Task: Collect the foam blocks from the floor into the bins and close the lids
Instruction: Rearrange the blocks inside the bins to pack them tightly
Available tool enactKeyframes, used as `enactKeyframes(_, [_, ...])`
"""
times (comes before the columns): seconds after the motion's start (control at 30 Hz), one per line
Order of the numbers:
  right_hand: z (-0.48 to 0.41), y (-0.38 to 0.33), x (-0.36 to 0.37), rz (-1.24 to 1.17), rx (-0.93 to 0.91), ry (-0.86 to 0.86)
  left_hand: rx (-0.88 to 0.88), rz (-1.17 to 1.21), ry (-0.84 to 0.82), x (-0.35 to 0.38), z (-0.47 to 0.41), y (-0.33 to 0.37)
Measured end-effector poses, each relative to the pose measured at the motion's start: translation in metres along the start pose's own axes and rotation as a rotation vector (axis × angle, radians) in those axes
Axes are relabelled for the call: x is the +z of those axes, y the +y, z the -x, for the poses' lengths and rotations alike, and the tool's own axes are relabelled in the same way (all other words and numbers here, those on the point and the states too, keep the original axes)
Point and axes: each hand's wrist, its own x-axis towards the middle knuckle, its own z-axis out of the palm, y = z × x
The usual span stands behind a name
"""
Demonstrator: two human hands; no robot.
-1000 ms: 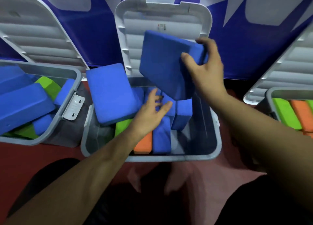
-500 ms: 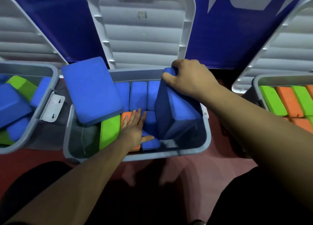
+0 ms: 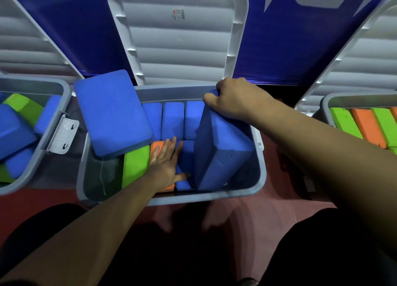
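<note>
Mid bin (image 3: 262, 174) w/ lid (image 3: 178, 38) up behind it. R hand (image 3: 234, 98) at mid bin's far-right corner, fingers curled round top edge of big blue foam block (image 3: 221, 152), which stands on end, tilted, in bin's right part. L hand (image 3: 167, 163) inside mid bin, fingers straight, flat on orange block (image 3: 156, 148) & a blue one beside it. Green block (image 3: 136, 167) just left of that. Blue slab (image 3: 111, 115) leans on mid bin's left rim. Left bin (image 3: 68, 93) & right bin (image 3: 365, 96) flank it, blocks inside.
</note>
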Motion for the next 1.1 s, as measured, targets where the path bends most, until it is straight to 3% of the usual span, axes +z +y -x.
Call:
enactKeyframes(0.33, [0.001,0.005,0.012,0.128,-0.001,-0.033,0.006,-0.019,-0.011,0.0,0.001,-0.001])
enactKeyframes(0.53, [0.017,-0.003,0.083,-0.058,0.07,-0.11,-0.007,-0.034,0.003,0.002,0.001,-0.003])
enactKeyframes(0.63, [0.028,0.013,0.122,-0.264,0.143,-0.377,0.008,-0.045,0.035,0.006,0.003,-0.008])
enactKeyframes(0.7, [0.03,0.032,0.144,-0.385,0.182,-0.455,0.029,-0.061,0.096,0.011,0.003,-0.013])
enactKeyframes(0.9, [0.021,0.032,0.182,-0.504,0.267,-0.339,0.05,-0.122,0.145,0.015,0.004,-0.025])
enactKeyframes(1.1, [0.015,0.026,0.188,-0.473,0.312,-0.363,0.045,-0.093,0.123,0.01,0.008,-0.029])
